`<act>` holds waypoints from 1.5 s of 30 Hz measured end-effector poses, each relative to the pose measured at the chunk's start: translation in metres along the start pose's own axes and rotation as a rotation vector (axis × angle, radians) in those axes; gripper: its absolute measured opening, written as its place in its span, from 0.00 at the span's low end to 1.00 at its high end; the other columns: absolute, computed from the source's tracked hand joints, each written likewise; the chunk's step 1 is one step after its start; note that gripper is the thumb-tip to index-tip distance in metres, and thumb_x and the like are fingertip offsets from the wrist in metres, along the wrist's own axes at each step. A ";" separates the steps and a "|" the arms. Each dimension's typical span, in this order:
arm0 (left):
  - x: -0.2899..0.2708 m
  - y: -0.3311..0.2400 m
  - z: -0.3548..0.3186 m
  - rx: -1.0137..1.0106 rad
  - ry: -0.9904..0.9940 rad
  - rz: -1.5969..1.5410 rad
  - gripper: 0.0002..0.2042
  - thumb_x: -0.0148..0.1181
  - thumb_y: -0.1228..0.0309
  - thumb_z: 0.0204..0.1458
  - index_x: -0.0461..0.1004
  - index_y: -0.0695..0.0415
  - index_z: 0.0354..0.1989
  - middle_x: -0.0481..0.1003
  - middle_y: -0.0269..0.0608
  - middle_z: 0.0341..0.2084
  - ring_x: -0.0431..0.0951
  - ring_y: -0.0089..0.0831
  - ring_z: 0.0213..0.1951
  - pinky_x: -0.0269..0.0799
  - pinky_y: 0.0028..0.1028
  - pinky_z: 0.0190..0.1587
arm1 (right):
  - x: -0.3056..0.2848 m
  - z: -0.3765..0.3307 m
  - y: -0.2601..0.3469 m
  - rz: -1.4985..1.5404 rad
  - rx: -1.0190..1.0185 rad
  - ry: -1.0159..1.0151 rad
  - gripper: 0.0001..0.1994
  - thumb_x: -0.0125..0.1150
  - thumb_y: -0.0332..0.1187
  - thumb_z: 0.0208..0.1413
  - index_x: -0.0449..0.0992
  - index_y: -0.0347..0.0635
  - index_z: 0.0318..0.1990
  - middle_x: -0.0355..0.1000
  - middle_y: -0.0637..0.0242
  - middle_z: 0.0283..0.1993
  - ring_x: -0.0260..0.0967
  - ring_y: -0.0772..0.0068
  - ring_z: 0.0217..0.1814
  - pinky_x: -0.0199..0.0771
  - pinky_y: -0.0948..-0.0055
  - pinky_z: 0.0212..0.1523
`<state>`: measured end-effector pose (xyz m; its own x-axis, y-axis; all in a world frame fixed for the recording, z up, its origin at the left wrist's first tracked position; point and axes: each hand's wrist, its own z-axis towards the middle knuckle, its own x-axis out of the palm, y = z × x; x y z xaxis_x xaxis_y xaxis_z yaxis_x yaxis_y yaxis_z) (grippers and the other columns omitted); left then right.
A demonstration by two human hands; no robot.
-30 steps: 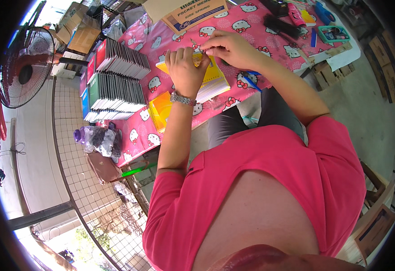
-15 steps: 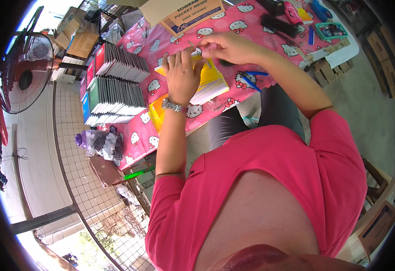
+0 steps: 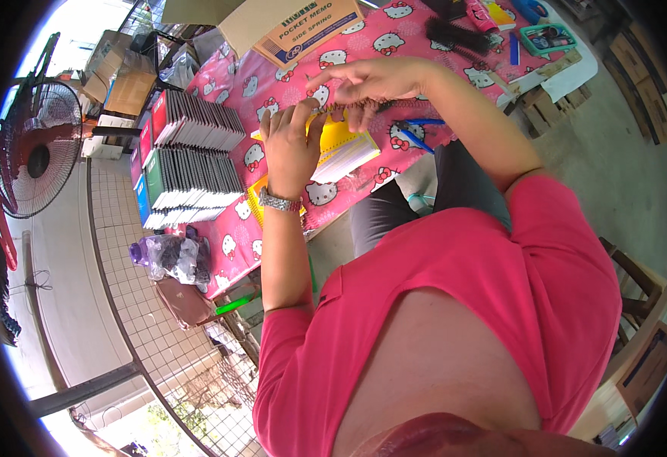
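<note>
A stack of notebook pages with a yellow cover [image 3: 337,141] and a row of punched holes stands on the pink table, its white page edges toward me. My left hand [image 3: 291,145], with a metal watch on the wrist, is closed on the stack's left side, fingers over the top. Along the holed upper edge runs a thin dark spiral coil [image 3: 375,106]. My right hand [image 3: 371,82] reaches over from the right, its fingertips on the coil and the index finger stretched leftward. Part of the coil is hidden behind the fingers. Blue-handled pliers [image 3: 419,135] lie right of the pages.
Stacked notebooks [image 3: 192,156] with dark spines fill the table's left side. Another yellow notebook [image 3: 257,199] lies by my left wrist. An open cardboard box [image 3: 310,34] stands at the back; loose dark coils [image 3: 455,38] and a teal tray [image 3: 548,39] are far right. A fan [image 3: 40,156] stands left.
The dark coil now shows along the holed edge, stretching rightward under my right hand. My right hand's fingers have spread slightly. The whole view has shifted a little.
</note>
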<state>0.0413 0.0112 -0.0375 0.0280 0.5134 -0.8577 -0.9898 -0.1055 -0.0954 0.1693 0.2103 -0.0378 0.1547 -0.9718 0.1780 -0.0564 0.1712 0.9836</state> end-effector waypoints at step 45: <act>0.011 0.010 0.003 -0.115 -0.138 -0.117 0.22 0.76 0.61 0.38 0.72 0.60 0.34 0.75 0.43 0.31 0.70 0.45 0.36 0.68 0.39 0.40 | -0.025 0.019 0.009 0.325 -0.315 0.137 0.31 0.57 0.42 0.57 0.61 0.37 0.65 0.63 0.60 0.65 0.61 0.67 0.66 0.58 0.66 0.69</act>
<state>0.0311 0.0186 -0.0469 0.1144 0.6386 -0.7610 -0.9584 -0.1306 -0.2536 0.1459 0.2329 -0.0337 0.3088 -0.8328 0.4595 0.1752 0.5247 0.8331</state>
